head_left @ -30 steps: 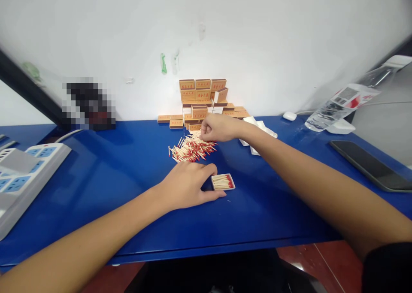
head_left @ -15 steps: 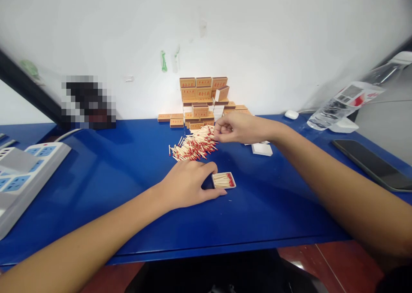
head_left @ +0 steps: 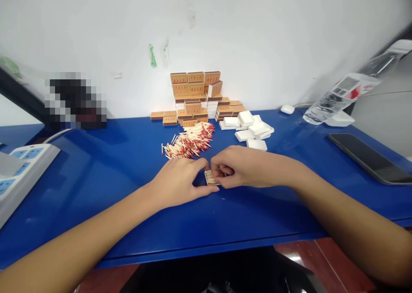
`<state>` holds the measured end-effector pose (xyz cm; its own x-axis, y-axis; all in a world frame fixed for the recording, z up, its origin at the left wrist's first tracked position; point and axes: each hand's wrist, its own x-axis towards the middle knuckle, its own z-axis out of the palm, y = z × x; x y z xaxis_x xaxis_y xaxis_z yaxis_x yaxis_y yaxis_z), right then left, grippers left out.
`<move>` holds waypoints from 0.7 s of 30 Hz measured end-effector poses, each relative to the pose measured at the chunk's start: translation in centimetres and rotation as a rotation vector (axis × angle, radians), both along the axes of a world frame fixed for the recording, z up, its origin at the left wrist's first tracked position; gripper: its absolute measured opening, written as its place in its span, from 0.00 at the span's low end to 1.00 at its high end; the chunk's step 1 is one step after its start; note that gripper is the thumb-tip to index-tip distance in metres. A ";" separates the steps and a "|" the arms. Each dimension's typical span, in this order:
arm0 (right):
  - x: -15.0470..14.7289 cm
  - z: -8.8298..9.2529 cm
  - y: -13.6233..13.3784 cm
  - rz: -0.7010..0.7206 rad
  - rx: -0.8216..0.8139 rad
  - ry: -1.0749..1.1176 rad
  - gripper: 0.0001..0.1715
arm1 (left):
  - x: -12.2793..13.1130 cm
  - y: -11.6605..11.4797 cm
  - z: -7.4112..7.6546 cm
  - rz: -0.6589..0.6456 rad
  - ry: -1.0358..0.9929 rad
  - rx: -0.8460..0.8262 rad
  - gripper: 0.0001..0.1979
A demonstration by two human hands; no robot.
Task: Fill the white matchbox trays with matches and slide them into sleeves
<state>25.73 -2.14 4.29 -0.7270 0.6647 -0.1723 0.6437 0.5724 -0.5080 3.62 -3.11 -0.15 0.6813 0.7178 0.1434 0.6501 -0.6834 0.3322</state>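
A small open matchbox tray (head_left: 210, 177) with red-tipped matches in it lies on the blue table (head_left: 112, 181). My left hand (head_left: 180, 181) grips its left end between thumb and fingers. My right hand (head_left: 240, 167) rests over the tray's right part, fingers curled and pinched on matches there, hiding most of the tray. Just behind my hands lies a loose heap of matches (head_left: 189, 140).
Stacked brown matchboxes (head_left: 195, 96) stand against the white wall. A heap of white empty trays (head_left: 249, 130) lies right of the matches. A power strip (head_left: 19, 173) sits far left; a water bottle (head_left: 337, 98) and a dark phone (head_left: 370, 158) lie right.
My right hand left the match heap and came down to the tray by my left hand. The white trays behind it are now uncovered. My left hand stayed on the tray.
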 end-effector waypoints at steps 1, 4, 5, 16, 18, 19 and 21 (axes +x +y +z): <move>0.0 -0.1 0.0 0.002 0.001 0.018 0.10 | 0.0 0.0 0.0 -0.001 -0.001 0.003 0.21; 0.1 -0.2 -0.1 -0.013 0.017 0.050 0.10 | 0.0 -0.1 -0.1 -0.004 -0.004 0.012 0.22; 0.2 -0.3 -0.1 -0.016 0.024 0.054 0.10 | 0.0 -0.1 -0.1 -0.005 -0.005 0.013 0.22; 0.9 0.3 -0.2 -0.054 0.127 0.011 0.07 | 0.1 -0.1 0.3 -0.008 0.006 -0.007 0.21; 1.0 0.2 -0.3 -0.036 0.113 0.006 0.08 | 0.1 -0.1 0.3 -0.006 0.011 -0.001 0.21; 1.0 0.2 -0.3 -0.026 0.106 0.006 0.08 | 0.1 -0.1 0.3 -0.003 0.013 0.002 0.22; 1.0 0.1 -0.4 -0.013 0.098 0.004 0.09 | 0.0 -0.1 0.2 0.004 0.016 0.000 0.22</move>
